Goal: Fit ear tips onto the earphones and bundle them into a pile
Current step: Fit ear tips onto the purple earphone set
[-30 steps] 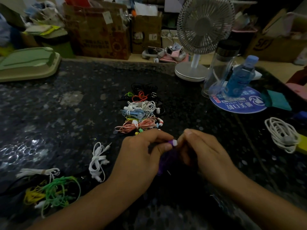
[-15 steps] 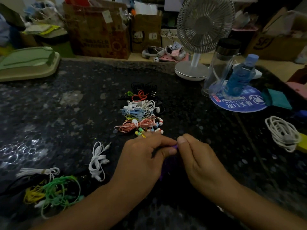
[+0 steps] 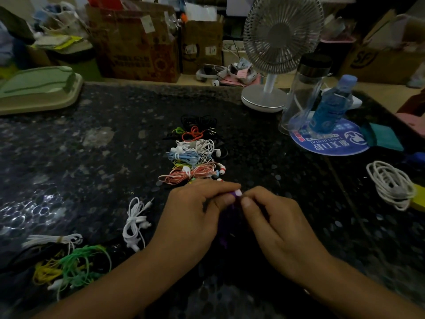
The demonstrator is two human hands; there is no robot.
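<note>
My left hand (image 3: 193,215) and my right hand (image 3: 273,224) meet fingertip to fingertip over the dark table. Both pinch a purple earphone (image 3: 236,194) whose small pale tip shows between the thumbs. Its purple cord (image 3: 224,229) hangs down between the palms, mostly hidden. Just beyond the hands lies a pile of bundled earphones (image 3: 193,157) in pink, blue, white, orange and black. A loose white earphone (image 3: 135,223) lies left of my left hand. A tangle of green, yellow and white earphones (image 3: 69,265) sits at the near left.
A white desk fan (image 3: 273,54), a clear flask (image 3: 303,90) and a blue bottle (image 3: 331,107) on a round blue mat (image 3: 328,143) stand at the far right. A coiled white cable (image 3: 391,183) lies at the right edge. A green tray (image 3: 39,88) sits far left.
My hands stayed pressed together on the purple earphone. Its pale tip, hidden half a second ago, shows again between the fingertips. Nothing else moved.
</note>
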